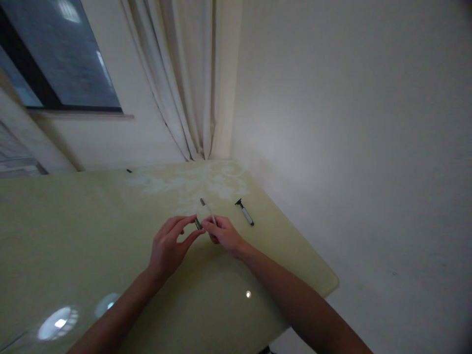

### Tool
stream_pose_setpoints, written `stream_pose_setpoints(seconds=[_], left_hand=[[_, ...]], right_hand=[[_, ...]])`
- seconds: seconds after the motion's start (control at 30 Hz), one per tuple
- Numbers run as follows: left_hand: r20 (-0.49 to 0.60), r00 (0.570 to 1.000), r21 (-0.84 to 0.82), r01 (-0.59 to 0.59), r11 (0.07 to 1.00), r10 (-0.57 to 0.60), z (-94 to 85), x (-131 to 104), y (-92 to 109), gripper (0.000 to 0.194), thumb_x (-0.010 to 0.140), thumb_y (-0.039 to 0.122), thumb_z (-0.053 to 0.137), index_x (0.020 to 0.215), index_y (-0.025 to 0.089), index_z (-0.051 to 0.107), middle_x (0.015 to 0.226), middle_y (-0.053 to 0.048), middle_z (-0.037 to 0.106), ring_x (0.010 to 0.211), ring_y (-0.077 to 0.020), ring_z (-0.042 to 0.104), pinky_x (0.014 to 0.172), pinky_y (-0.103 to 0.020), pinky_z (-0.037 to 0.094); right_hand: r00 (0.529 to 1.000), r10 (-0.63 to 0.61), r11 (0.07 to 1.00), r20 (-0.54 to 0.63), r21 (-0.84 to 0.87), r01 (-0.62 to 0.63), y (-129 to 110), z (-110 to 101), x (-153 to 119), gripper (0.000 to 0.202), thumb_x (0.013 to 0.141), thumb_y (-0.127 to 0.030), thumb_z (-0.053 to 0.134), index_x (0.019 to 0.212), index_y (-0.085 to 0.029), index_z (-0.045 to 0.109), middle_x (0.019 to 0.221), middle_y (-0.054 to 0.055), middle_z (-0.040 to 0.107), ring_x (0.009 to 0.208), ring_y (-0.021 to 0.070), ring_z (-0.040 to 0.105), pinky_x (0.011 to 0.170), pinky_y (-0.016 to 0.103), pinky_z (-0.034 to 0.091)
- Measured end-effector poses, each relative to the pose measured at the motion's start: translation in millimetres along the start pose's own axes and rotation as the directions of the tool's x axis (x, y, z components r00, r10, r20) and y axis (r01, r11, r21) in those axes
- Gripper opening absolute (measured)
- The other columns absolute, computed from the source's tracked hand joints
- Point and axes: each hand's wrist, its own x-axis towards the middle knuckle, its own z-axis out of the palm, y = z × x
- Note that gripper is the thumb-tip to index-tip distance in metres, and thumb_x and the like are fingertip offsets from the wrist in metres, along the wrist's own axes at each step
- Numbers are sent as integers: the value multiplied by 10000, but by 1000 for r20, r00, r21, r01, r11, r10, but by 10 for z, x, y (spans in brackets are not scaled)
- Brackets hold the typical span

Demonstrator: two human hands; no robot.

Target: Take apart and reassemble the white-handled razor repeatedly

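My left hand point(171, 242) pinches a small dark green tube-like piece point(198, 223) between thumb and fingertips; its exact kind is too small to make out. Closed around the handle of a toothbrush point(210, 212) is my right hand point(222, 234), with the dark bristle head pointing up and away to the left. The fingertips of both hands meet closely at the near end of the green piece. A razor point(245, 213) with a grey and black handle lies on the table just right of my right hand, its head toward the far side.
The pale green glossy table point(177, 305) meets a bare wall point(350, 147) along its right side. At its far edge lies a small black object point(129, 170). Behind hang cream curtains point(184, 73) beside a window point(73, 54). Light reflections show on the tabletop.
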Motion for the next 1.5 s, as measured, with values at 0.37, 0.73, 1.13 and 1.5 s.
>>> stream_pose_setpoints(seconds=[0.37, 0.73, 1.13, 1.5], left_hand=[[58, 985, -76, 167, 983, -163, 126, -103, -109, 369, 943, 483, 702, 1186, 206, 687, 943, -30, 715, 647, -138, 556, 649, -272, 516], [250, 891, -193, 430, 882, -379, 13, -218, -8, 245, 939, 461, 663, 951, 220, 702, 651, 43, 584, 593, -146, 552, 585, -249, 466], [297, 905, -323, 394, 860, -304, 72, -279, 36, 394, 869, 323, 754, 1241, 245, 648, 865, 30, 693, 607, -107, 545, 610, -228, 493], [273, 938, -291, 294, 910, -216, 21, -244, 7, 362, 891, 386, 762, 1225, 257, 712, 865, 5, 666, 624, -114, 538, 618, -239, 501]], right_hand=[[991, -106, 956, -82, -284, 78, 107, -53, 240, 246, 808, -389, 718, 724, -171, 642, 564, -66, 467, 543, 92, 375, 525, 248, 275], [995, -41, 940, -86, -342, 9, 156, -115, 168, 150, 790, -279, 686, 707, -171, 625, 582, -60, 479, 558, 101, 409, 530, 242, 294], [1000, -20, 979, -2, -201, 20, 104, -38, 82, 277, 777, -417, 784, 753, -159, 689, 539, -63, 463, 530, 95, 393, 511, 235, 289], [999, -2, 975, 42, -220, 11, 128, -45, 70, 394, 759, -522, 812, 809, -146, 708, 560, -70, 450, 533, 89, 353, 520, 243, 257]])
